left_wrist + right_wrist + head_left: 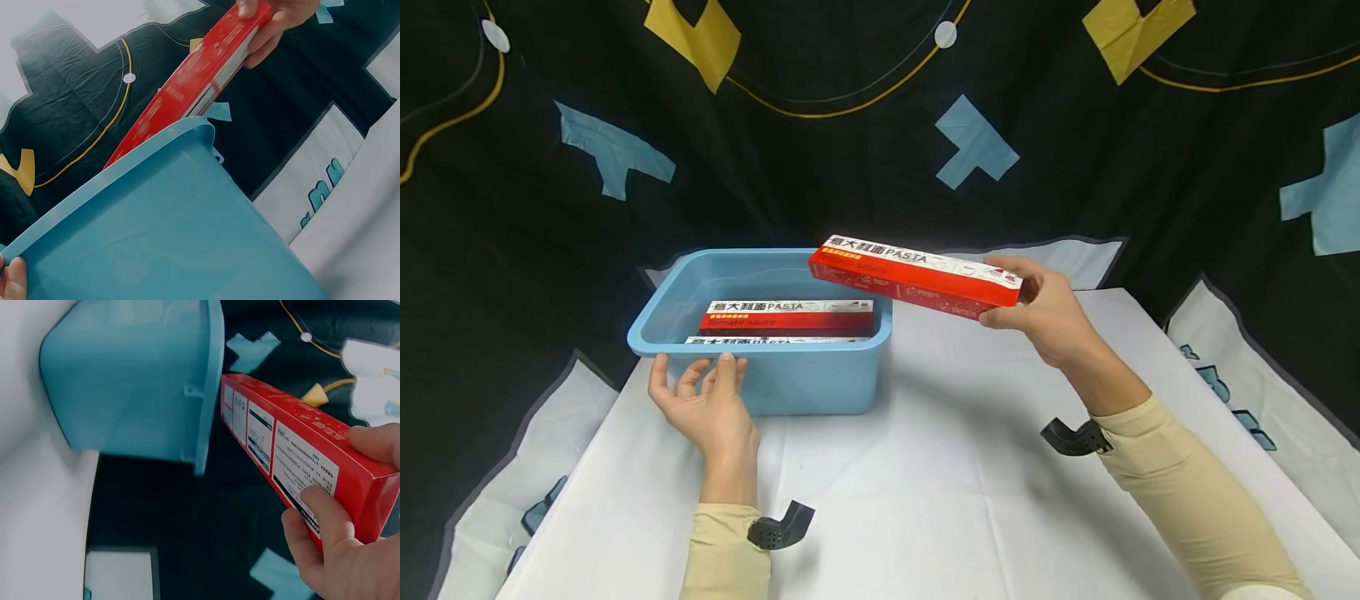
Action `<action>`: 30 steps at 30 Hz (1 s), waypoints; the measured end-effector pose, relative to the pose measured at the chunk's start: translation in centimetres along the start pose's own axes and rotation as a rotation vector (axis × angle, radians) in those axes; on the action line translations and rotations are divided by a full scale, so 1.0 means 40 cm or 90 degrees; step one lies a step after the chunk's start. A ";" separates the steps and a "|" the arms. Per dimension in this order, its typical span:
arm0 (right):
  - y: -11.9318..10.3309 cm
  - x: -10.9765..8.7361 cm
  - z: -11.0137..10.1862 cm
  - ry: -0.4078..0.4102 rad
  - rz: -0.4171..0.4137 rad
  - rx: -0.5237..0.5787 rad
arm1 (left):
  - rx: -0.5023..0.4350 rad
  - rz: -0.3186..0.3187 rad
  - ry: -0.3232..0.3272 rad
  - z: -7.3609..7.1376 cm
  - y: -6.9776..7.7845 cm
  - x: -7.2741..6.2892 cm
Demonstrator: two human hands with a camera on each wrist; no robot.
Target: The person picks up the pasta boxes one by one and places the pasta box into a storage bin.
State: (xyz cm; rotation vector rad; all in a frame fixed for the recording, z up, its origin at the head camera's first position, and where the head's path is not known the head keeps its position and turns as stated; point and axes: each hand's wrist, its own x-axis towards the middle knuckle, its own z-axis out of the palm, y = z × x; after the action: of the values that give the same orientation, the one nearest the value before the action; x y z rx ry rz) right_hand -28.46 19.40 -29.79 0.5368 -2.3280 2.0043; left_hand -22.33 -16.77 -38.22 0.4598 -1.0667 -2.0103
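Observation:
My right hand (1033,312) grips one end of a long red and white pasta box (917,275), thumb and fingers on opposite sides. The box is raised and tilted; its far end overlaps the right rim of a blue plastic bin (820,383) in the head view. Inside the bin lie more pasta boxes (790,315) of the same kind, the nearer one mostly hidden by the front wall. Against the bin's front, at the left, my left hand (711,408) touches the underside of the rim with its fingertips. Those fingertips (15,275) show at the rim in the left wrist view.
The bin stands on a white-covered table (910,500), towards its back left. Behind hangs a black cloth (850,183) with yellow and blue patches. A dark wrist mount (782,527) sticks out from the left sleeve, another mount (1075,437) from the right one.

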 end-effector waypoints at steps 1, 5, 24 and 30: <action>0.000 0.013 0.015 -0.013 0.001 0.002 | 0.002 0.000 0.001 -0.001 0.001 0.001; -0.004 0.057 0.072 -0.042 0.005 -0.005 | 0.002 -0.003 0.000 -0.004 0.004 0.003; 0.030 0.234 0.316 -0.106 0.080 -0.114 | 0.014 -0.001 -0.007 -0.014 -0.005 0.002; 0.032 0.282 0.356 -0.122 0.104 -0.145 | 0.018 0.014 -0.017 -0.010 -0.002 0.007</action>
State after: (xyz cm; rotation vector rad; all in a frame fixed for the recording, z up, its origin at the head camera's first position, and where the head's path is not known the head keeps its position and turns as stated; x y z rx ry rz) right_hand -36.51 3.11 -30.78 0.5634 -2.7522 1.7824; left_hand -22.30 -17.18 -38.50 0.4360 -1.1131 -1.9899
